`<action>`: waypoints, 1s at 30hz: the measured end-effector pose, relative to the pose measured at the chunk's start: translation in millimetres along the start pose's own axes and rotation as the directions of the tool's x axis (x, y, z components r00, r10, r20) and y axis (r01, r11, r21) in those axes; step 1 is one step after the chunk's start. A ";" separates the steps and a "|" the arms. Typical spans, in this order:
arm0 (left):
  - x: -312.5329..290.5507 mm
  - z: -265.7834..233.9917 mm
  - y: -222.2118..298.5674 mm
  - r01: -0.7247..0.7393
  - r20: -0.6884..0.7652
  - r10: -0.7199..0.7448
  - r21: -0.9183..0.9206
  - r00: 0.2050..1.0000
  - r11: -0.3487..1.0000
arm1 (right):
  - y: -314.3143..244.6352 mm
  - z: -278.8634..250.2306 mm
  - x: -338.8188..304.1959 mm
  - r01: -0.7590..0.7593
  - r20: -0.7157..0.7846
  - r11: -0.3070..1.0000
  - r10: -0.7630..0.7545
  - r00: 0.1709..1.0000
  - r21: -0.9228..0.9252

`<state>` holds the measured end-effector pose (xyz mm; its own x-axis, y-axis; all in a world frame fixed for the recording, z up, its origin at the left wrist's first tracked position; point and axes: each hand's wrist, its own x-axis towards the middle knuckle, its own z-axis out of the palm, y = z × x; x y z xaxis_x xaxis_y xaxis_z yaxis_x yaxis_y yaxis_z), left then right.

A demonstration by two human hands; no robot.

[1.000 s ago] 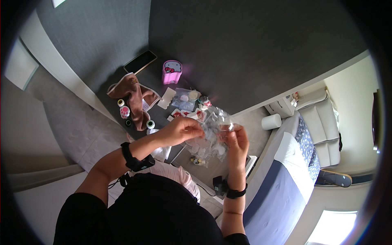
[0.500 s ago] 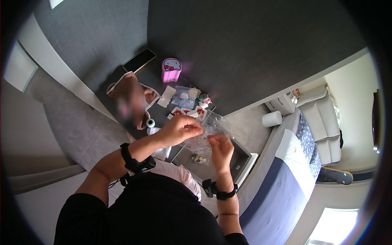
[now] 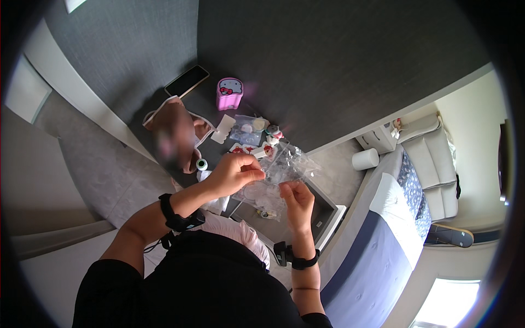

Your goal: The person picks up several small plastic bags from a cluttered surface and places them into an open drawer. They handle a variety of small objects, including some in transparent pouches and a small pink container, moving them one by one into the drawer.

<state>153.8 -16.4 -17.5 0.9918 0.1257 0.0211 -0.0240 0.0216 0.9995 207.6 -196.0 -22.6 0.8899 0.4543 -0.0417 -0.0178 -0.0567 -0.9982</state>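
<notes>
In the head view, we see our left hand (image 3: 236, 174) and right hand (image 3: 298, 203) holding a clear plastic bag (image 3: 273, 190) above the open drawer (image 3: 322, 208). The left grip has thumb and forefinger pressed together on the film; the right grip seems to pinch it too, although the crumpled plastic makes this hard to confirm. Compared with half a second ago, our fingertips stand slightly farther apart and the bag spreads wider, so, we judge, its pale round pieces (image 3: 254, 192) are easier to distinguish. Beyond, on the desk (image 3: 205, 101), are a flat packet (image 3: 246, 131) and a pink box (image 3: 229, 95).
</notes>
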 end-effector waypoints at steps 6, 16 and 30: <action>-0.8 -1.5 -1.4 0.104 -0.076 -0.100 0.046 0.992 0.994 | 6.4 -6.4 -0.5 0.122 -0.012 0.971 -0.127 0.992 -0.207; -1.6 -5.1 6.8 -0.017 0.010 0.016 0.059 1.000 0.998 | -3.6 -10.5 -0.3 0.115 -0.017 0.969 -0.122 0.992 -0.220; 0.3 -6.3 13.7 -0.297 0.165 0.285 0.051 0.944 0.954 | -24.4 -24.3 -5.9 0.384 0.141 0.910 -0.365 0.921 -0.156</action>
<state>153.0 -9.8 -4.0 0.9503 -0.0387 0.3090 -0.3110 -0.0672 0.9480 213.8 -219.0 3.1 0.7615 0.5639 0.3195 0.3970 -0.0162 -0.9177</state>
